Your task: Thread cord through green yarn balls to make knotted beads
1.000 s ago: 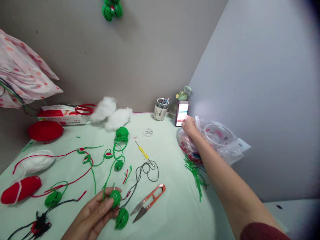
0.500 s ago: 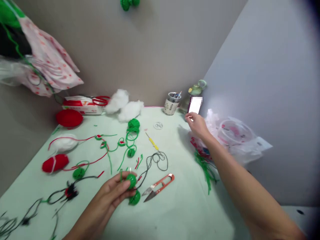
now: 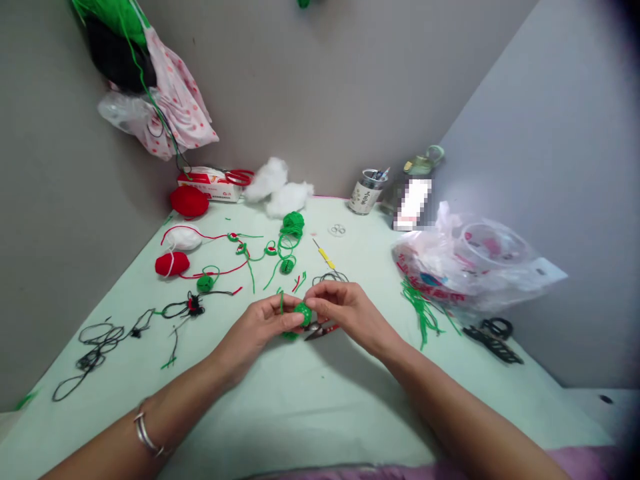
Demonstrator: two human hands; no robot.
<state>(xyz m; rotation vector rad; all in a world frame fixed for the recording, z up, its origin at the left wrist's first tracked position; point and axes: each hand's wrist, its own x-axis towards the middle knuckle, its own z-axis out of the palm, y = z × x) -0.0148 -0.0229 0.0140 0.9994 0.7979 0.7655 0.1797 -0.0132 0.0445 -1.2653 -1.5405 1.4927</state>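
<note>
Between thumb and fingers, my left hand (image 3: 265, 319) grips a small green crocheted ball (image 3: 303, 313). A second green piece shows just below it, partly hidden by the fingers. My right hand (image 3: 343, 310) is at the ball's right side, thumb and forefinger pinched together; what lies between them is too small to make out. Under my right hand lie orange-handled thread snips (image 3: 315, 330), mostly covered. Just beyond are a dark cord (image 3: 331, 275), a yellow-handled crochet hook (image 3: 327, 258) and short red and green yarn scraps (image 3: 299, 281).
Red yarn (image 3: 171, 265), green yarn (image 3: 293, 225) and white stuffing (image 3: 290, 199) lie on the left and at the back. A pen tin (image 3: 369, 192), a propped phone (image 3: 413, 203) and a plastic bag (image 3: 465, 267) stand to the right, with a black claw clip (image 3: 495, 340) nearer.
My right hand has come from the phone down to the green ball in my left hand. The view has shifted, and the phone now stands alone against the bottle.
</note>
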